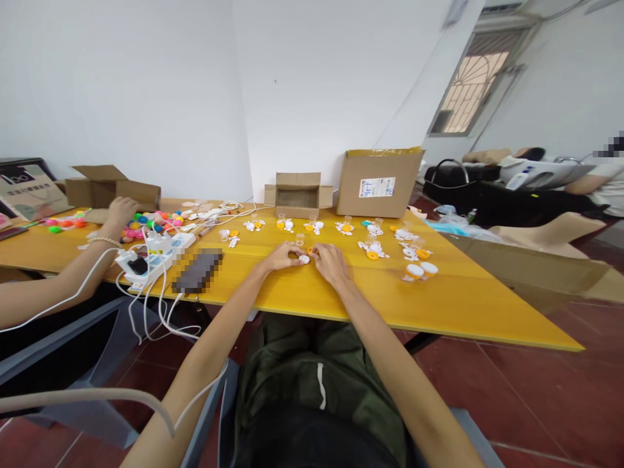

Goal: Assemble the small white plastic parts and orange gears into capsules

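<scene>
My left hand [283, 257] is closed, with thumb and fingers pinching a small white disc [304, 260] just above the yellow table. Close beside it, my right hand [331, 263] has its fingertips on an orange ring-shaped piece [311, 251], partly covered by the fingers. Just beyond both hands stands a small clear plastic cup [299, 239]. Farther back are small piles of white parts with orange pieces and clear cups, such as an orange ring [346, 228]. Two white-capped clear jars [415, 271] stand together to the right.
An open cardboard box [298, 195] and a taller closed carton [380, 183] stand along the wall. On the left are a white power strip [160, 261] with cables, a blurred-out dark flat object [197, 270], and another person's arm [73, 276] by colourful balls [146, 225].
</scene>
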Demonstrator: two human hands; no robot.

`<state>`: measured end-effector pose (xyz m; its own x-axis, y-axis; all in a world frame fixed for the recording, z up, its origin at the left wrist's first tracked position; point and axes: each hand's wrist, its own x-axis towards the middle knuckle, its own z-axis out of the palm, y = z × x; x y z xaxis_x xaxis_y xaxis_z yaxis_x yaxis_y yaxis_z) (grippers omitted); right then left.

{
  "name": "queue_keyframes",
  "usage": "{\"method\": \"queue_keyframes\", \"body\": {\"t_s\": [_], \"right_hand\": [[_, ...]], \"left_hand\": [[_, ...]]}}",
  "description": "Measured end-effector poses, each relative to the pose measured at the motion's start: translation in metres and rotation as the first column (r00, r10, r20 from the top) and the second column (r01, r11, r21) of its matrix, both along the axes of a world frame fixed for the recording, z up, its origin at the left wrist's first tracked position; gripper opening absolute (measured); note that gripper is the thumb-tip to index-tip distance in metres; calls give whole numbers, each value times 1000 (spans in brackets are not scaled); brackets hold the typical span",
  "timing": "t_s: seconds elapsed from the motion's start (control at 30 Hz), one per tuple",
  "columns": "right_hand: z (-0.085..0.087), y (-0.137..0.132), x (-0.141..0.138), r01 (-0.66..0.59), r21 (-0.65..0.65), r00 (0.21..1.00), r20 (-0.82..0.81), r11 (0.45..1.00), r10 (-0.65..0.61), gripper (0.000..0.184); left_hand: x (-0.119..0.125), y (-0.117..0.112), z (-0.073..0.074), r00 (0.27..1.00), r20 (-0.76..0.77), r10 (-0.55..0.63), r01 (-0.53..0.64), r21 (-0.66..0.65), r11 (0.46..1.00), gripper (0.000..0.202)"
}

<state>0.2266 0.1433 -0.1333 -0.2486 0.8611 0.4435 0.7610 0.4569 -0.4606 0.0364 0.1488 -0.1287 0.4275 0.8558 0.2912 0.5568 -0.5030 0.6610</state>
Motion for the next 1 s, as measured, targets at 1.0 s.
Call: {"method": "queue_keyframes", "body": {"t_s": [1.0], "right_hand": [[-5,15,1,-335,-34,792,-551,941,262,20]], "left_hand": [[2,1,0,995,99,-18,23,-45,999,22]]}}
